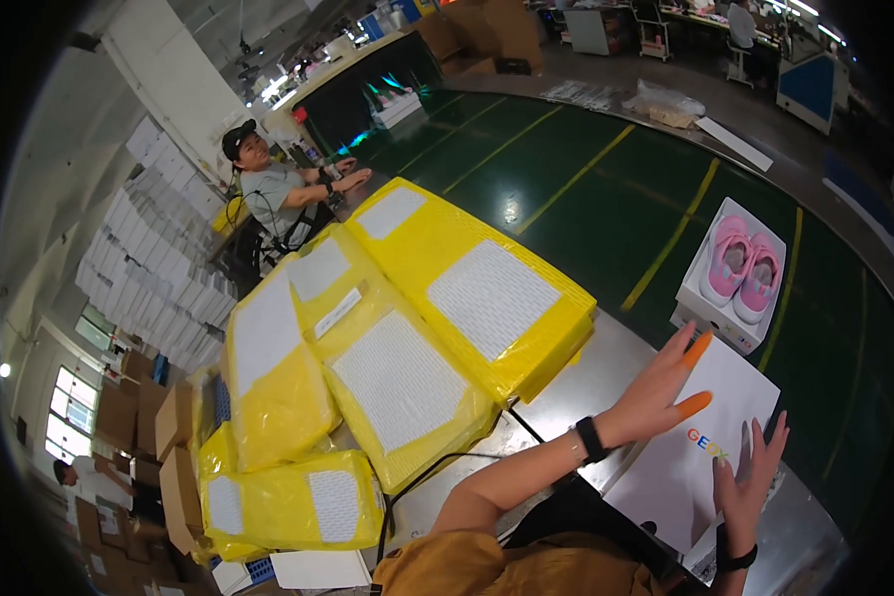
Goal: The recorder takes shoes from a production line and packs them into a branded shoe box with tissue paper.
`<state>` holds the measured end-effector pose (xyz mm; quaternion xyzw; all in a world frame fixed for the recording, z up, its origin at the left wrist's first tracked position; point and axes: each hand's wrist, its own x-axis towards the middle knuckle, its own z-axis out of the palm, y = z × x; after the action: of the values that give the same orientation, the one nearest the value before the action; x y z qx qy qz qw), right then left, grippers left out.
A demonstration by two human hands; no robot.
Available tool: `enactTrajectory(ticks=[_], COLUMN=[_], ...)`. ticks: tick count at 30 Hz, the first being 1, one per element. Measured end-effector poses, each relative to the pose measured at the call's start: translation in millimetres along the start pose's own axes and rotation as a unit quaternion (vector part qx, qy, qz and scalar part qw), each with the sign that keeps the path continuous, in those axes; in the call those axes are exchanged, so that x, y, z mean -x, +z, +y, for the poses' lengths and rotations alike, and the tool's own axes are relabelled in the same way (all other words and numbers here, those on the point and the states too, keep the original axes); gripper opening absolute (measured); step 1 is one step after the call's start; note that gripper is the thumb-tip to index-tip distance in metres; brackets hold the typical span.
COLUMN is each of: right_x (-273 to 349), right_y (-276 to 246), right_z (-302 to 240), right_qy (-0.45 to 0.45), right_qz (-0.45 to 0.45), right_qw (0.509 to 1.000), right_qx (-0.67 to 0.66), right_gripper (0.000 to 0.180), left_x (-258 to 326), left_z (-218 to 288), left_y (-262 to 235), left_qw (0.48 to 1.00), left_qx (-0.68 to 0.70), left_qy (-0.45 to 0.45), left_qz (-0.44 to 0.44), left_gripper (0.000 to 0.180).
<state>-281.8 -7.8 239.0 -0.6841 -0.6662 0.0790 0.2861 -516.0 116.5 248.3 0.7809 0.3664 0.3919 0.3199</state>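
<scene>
Your left hand (656, 387) and right hand (750, 477) lie flat, fingers spread, gripping nothing, on one white shoebox lid (685, 467). Beyond: one open shoebox (700, 303) with two pink shoes (742, 263); five yellow parcels (477, 288) left.

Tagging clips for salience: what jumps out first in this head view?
The heap of bright yellow padded packages with white panels fills the middle of the metal table. At lower right, the left hand, with orange covers on two fingertips, and the right hand both rest open on a closed white shoebox. Beyond it, an open white box shows a pair of pink shoes against the dark green floor.
</scene>
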Motion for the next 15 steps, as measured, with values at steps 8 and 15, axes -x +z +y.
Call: enactTrajectory(ticks=[8, 15], right_x=[-18, -20], right_y=[28, 33], right_z=[4, 5], right_qy=[-0.009, 0.012], right_qz=[-0.07, -0.067], right_qw=[0.997, 0.996], right_qx=[0.014, -0.054], right_gripper=[0.063, 0.061], left_x=[-21, -19], left_z=[-25, -37], left_y=[34, 37], left_qw=[0.968, 0.973], left_qx=[-0.049, -0.034], left_qy=[-0.155, -0.15], left_qz=[-0.189, -0.17], left_gripper=[0.07, 0.066])
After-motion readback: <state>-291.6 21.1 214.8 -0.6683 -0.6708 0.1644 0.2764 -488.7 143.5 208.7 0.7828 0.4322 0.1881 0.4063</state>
